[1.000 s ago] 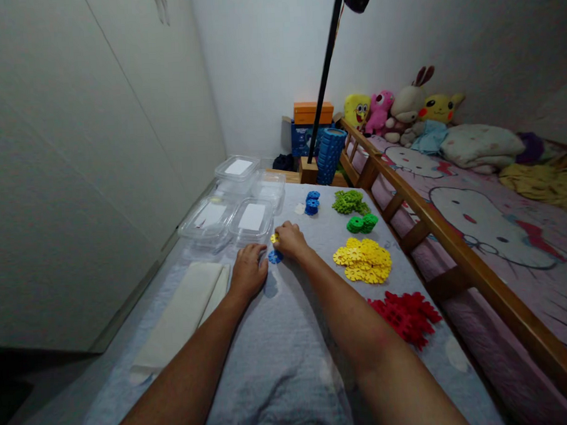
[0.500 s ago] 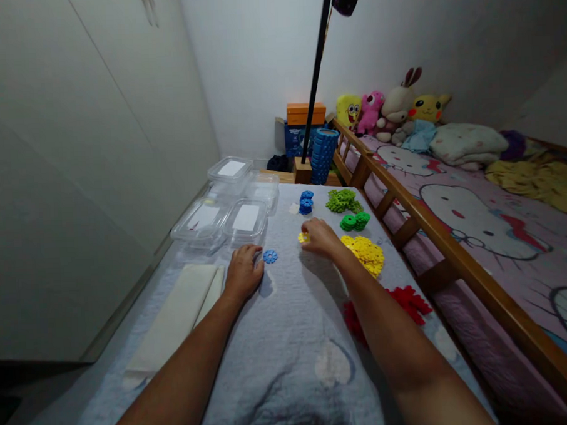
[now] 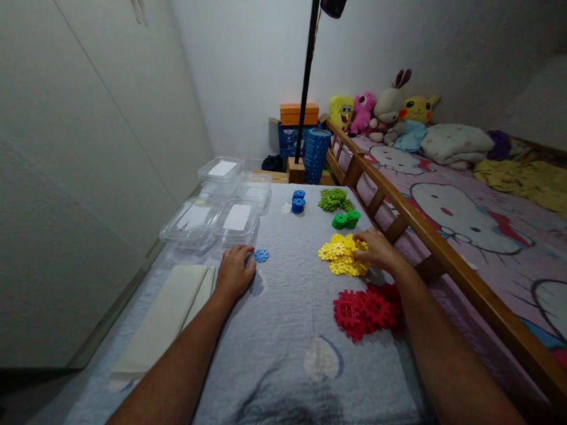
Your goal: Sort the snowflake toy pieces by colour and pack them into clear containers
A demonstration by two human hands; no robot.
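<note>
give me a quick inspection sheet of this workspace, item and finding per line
surface: pale blue quilted cover, wrinkled.
job's things: yellow pile under the right fingers; single blue piece just off the left fingertips.
clutter: red pile, blue stack, light green pile, dark green pieces, clear lidded boxes, folded white cloth.
grippers: left hand flat on the cover, holding nothing; right hand on the yellow pile, grip unclear.
cables: nothing seen.
surroundings: wooden bed rail, plush toys, black pole, white wall panels.
</note>
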